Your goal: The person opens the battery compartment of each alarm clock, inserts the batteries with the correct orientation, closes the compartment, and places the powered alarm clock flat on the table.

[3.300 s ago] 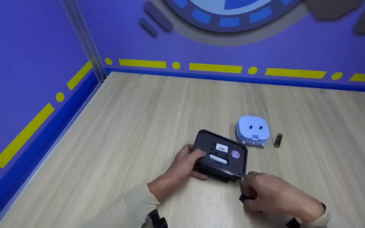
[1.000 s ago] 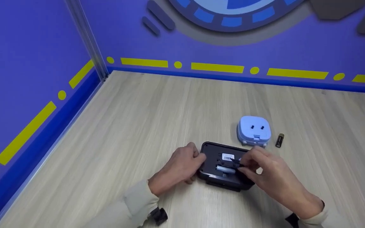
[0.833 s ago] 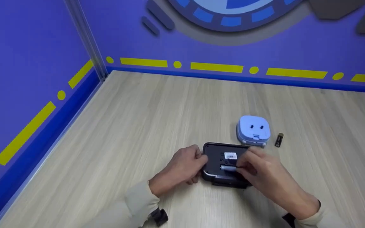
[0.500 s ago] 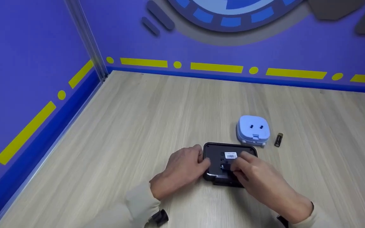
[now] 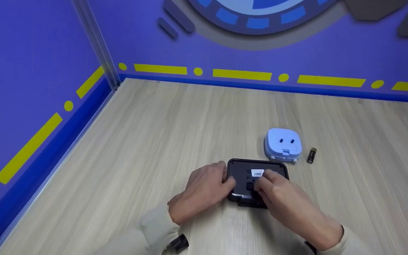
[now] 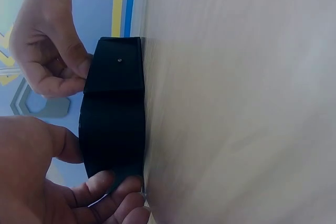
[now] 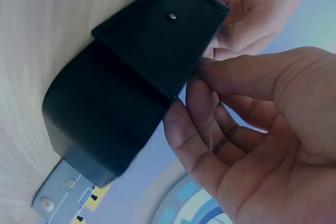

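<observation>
A black battery-powered device with rounded corners lies back side up on the table, a white barcode label near its middle. My left hand grips its left edge, thumb above and fingers along the side; the left wrist view shows the fingertips against the end. My right hand pinches a small black battery cover over the battery compartment, which hides the battery. From the right wrist view, thumb and fingers meet at the back panel, their tips partly behind the black case.
Just behind the device sits a light blue case with two black knobs and small feet. To its right lies a loose dark battery with a gold end. Blue walls border the wooden table at the back and left.
The device, earlier held tilted, now lies flatter on the table. My right hand has brought the cover from beside the device over the silver battery, then shifted left, and the battery is now hidden.
</observation>
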Demonstrator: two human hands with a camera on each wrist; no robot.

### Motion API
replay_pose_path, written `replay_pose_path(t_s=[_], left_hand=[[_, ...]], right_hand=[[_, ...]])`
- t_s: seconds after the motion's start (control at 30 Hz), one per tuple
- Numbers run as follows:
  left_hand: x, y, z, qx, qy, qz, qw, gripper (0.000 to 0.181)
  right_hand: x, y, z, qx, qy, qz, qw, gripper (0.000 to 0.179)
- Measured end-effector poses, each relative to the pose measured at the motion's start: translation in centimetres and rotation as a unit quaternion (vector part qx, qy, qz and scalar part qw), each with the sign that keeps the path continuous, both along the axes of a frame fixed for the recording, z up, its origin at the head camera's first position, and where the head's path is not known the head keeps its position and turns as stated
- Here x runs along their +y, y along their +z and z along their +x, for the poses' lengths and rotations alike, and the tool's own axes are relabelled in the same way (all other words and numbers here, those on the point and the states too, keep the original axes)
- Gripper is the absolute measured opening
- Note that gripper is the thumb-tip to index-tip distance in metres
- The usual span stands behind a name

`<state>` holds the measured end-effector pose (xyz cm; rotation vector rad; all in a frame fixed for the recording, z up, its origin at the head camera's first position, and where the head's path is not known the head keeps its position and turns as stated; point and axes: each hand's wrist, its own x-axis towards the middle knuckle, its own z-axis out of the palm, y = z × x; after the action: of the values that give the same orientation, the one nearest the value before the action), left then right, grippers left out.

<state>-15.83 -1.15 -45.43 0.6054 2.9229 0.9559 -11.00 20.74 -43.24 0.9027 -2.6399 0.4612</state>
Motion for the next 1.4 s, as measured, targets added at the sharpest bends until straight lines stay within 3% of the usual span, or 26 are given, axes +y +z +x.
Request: replay_pose_path(t_s=[0.27, 0.47, 0.6, 0.77, 1.0, 1.2, 1.4], left_hand=[[0.0, 0.1, 0.1, 0.000, 0.000, 0.011, 0.9999, 0.018], [0.0, 0.1, 0.1, -0.006, -0.003, 0.010, 0.9999, 0.018], [-0.1, 0.0, 0.0, 0.001, -0.006, 0.009, 0.9999, 0.019], [-0.1, 0.0, -0.1, -0.002, -0.004, 0.007, 1.0000, 0.018], [-0.2, 0.1, -0.1, -0.010, -0.002, 0.011, 0.9999, 0.018], [-0.2, 0.1, -0.1, -0.004, -0.005, 0.023, 0.9997, 0.017], [-0.3, 0.1, 0.0, -0.018, -0.005, 0.020, 0.9996, 0.018]], right_hand=[[-0.4, -0.2, 0.0, 0.019, -0.024, 0.008, 0.9995, 0.024], [0.0, -0.1, -0.2, 0.007, -0.006, 0.007, 0.9999, 0.019], [1.0, 0.1, -1.0, -0.045, -0.004, -0.033, 0.9984, 0.022], [1.7, 0.0, -1.9, -0.121, -0.031, -0.063, 0.9902, 0.023], [2.3, -0.4, -2.7, -0.148, -0.029, -0.092, 0.9843, 0.025], [2.1, -0.3, -2.8, -0.150, -0.049, -0.079, 0.9843, 0.027], [2.1, 0.1, -2.7, -0.187, -0.059, -0.088, 0.9766, 0.025]])
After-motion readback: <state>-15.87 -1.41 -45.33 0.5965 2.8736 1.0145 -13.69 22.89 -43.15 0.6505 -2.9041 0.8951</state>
